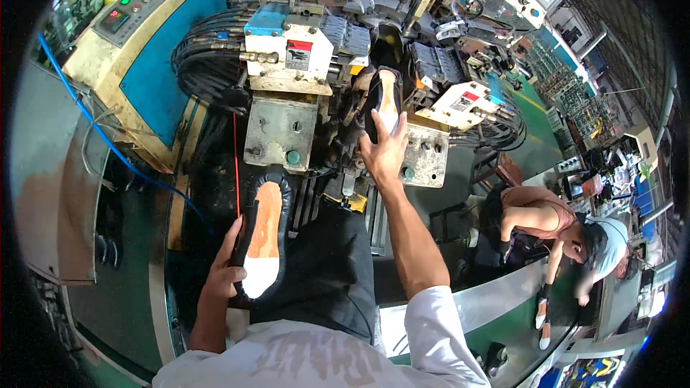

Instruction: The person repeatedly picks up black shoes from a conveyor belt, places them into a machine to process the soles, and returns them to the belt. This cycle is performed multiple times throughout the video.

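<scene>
My left hand (227, 264) grips the edge of a black shoe upper (263, 226) low over my lap, sole side up. Its underside shows a tan insole toward the toe and a white heel part. In front of me, a second black shoe (389, 95) with the same tan and white underside sits toe inward between the jaws of a machine (345, 39). My right hand (386, 149) is closed around its heel end, fingers reaching along both sides. The toe of that shoe is partly hidden among dark machine parts.
A control box (133, 11) with coloured buttons stands at the far left, and a blue hose (115, 136) hangs beside it. Black hoses (205, 57) bunch left of the jaws. At right, a person (535, 215) bends over a metal-edged bench (503, 294), near more shoes (544, 334).
</scene>
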`<state>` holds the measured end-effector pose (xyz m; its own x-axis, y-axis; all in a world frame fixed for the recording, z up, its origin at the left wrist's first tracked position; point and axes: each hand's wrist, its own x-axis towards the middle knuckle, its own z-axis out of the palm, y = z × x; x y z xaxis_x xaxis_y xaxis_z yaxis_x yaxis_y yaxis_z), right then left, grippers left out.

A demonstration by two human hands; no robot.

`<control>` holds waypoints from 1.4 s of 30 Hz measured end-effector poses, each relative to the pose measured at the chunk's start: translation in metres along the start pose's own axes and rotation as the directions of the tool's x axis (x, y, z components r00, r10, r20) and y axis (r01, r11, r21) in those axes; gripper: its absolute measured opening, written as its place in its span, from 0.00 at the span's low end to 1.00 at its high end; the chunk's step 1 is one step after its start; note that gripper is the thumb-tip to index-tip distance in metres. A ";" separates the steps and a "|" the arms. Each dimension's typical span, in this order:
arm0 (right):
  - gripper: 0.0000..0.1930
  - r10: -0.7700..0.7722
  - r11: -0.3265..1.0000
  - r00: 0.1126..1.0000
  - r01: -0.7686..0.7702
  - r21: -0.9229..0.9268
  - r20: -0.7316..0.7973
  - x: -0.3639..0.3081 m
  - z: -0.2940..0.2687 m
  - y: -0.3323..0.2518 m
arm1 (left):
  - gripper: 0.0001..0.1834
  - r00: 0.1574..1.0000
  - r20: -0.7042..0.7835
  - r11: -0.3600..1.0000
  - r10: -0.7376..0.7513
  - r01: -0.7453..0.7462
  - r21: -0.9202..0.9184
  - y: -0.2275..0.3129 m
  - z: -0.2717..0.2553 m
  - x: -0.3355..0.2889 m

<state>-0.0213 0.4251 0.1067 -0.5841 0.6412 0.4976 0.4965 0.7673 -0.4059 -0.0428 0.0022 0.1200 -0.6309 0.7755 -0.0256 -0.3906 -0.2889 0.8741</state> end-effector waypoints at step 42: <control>0.41 -0.365 0.894 0.931 0.351 -0.278 0.004 0.189 0.050 0.033 | 0.61 0.982 0.110 0.981 -0.155 0.166 -0.096 -0.042 0.002 0.069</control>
<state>-0.1476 0.5720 0.1486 -0.7277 0.3172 0.6082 0.4168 0.9087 0.0248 -0.0683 0.0688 0.0826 -0.4853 0.8678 -0.1072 -0.5523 -0.2092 0.8070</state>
